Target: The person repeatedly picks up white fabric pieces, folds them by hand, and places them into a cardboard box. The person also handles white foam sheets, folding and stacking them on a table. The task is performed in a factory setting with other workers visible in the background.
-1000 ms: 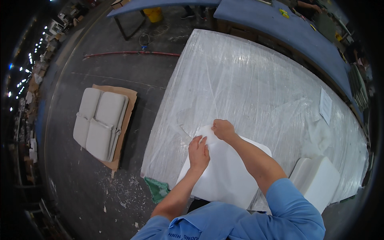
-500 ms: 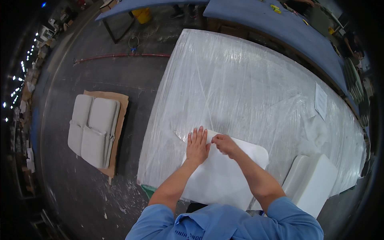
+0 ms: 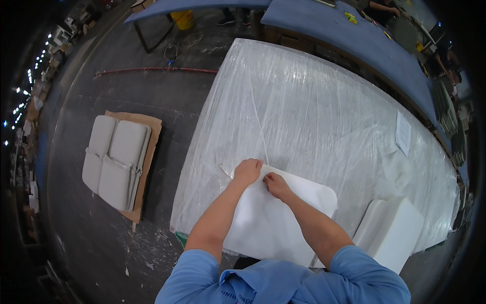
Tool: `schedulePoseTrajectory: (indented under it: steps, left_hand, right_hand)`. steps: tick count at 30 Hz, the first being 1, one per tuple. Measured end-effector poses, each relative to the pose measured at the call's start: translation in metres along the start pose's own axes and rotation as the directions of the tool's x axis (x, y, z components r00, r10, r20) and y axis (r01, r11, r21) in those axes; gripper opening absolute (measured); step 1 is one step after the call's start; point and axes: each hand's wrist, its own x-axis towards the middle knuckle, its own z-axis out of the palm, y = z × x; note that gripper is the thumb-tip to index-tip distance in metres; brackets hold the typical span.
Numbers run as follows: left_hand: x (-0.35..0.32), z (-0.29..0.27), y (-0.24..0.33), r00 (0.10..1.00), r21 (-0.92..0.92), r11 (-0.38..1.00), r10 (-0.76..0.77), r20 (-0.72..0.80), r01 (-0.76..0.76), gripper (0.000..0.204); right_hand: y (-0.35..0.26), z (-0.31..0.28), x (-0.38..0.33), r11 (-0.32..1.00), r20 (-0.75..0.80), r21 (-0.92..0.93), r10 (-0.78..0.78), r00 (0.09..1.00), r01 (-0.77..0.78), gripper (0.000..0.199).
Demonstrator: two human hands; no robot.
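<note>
A white sheet-like pad (image 3: 273, 228) with rounded corners, likely foam, lies in front of me on a big plastic-wrapped block (image 3: 304, 101). My left hand (image 3: 248, 171) is at the pad's far left corner, its fingers bent over the far edge. Close beside it, my right hand (image 3: 277, 186) is closed in a pinch against the pad's surface near that same edge. Whatever its fingertips pinch is too small to make out. Thicker white foam pieces (image 3: 392, 230) rest on the wrapped block to the right.
Several pale grey cushions (image 3: 119, 162) lie on brown cardboard (image 3: 148, 152) on the floor at left. Blue-topped tables (image 3: 344, 38) stand beyond the block, with a yellow bucket (image 3: 183, 20) under one. A red pipe (image 3: 152, 70) crosses the floor. Other people are at the far right.
My left hand has gone from lying flat with fingers stretched to curling over the pad's edge. My right hand has shifted slightly left and nearer me, still closed.
</note>
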Motion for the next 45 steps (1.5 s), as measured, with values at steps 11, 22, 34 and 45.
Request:
schedulePoseTrajectory:
  steps: [11,22,34,45]
  left_hand:
    - [-0.022,0.001,0.004,0.968,-0.093,0.994,0.033,-0.247,-0.058,0.051]
    - [-0.096,0.010,0.016,0.893,-0.129,0.984,0.051,-0.448,-0.121,0.052]
    - [-0.311,0.158,0.102,0.948,-0.408,0.908,-0.046,-0.314,-0.091,0.053]
    - [-0.400,0.189,0.080,0.892,-0.552,0.819,-0.124,-0.436,-0.156,0.019]
  right_hand:
    - [0.014,0.000,0.004,0.994,-0.022,-0.103,-0.028,0.999,0.025,0.025]
    - [0.013,-0.041,-0.078,0.685,0.195,0.663,0.230,0.953,-0.301,0.036]
    - [0.082,0.030,-0.241,0.499,0.380,0.749,0.215,0.900,-0.436,0.067]
    - [0.085,0.039,-0.334,0.767,0.212,0.553,0.249,0.945,-0.326,0.063]
